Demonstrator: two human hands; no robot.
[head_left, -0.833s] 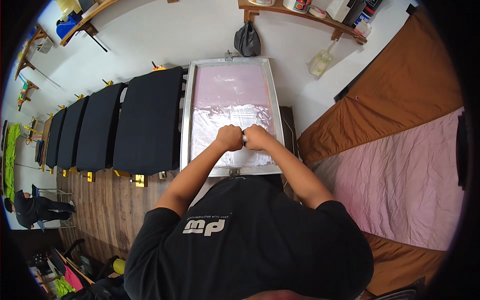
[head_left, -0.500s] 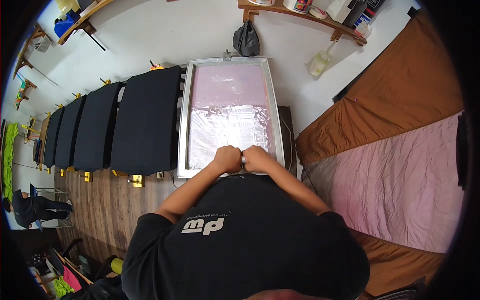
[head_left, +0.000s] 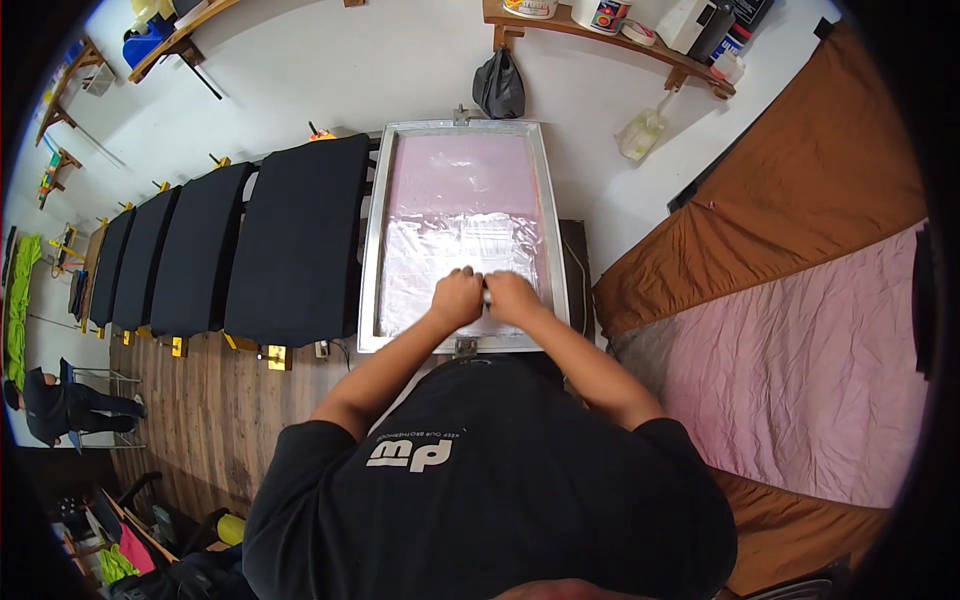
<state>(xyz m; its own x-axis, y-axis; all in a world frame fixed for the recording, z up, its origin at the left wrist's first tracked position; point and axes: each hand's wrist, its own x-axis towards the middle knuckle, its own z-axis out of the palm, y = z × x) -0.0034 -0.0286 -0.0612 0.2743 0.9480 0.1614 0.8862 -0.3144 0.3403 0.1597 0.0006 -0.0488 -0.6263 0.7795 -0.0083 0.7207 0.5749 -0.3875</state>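
Observation:
A silver screen-printing frame [head_left: 372,250] with pinkish mesh [head_left: 460,170] lies in front of me. Shiny, wrinkled clear film covers the mesh's near half [head_left: 425,255]. Over that part, my left hand [head_left: 459,298] and my right hand [head_left: 512,298] are side by side, both closed round one tool. Only a short grey, rounded piece of this tool [head_left: 487,298] shows between the fists; the rest is hidden beneath them. A metal clamp [head_left: 466,346] sits at the frame's near edge.
Several black-covered boards [head_left: 300,240] stand in a row to the left. Brown and pink cloth [head_left: 780,350] hangs at the right. A shelf with tubs [head_left: 600,18] and a black bag [head_left: 498,84] is on the far wall. Another person [head_left: 75,405] is at the far left.
Both hands have moved a little away from my body over the film, still gripping the tool. The clamp at the near edge has come into view.

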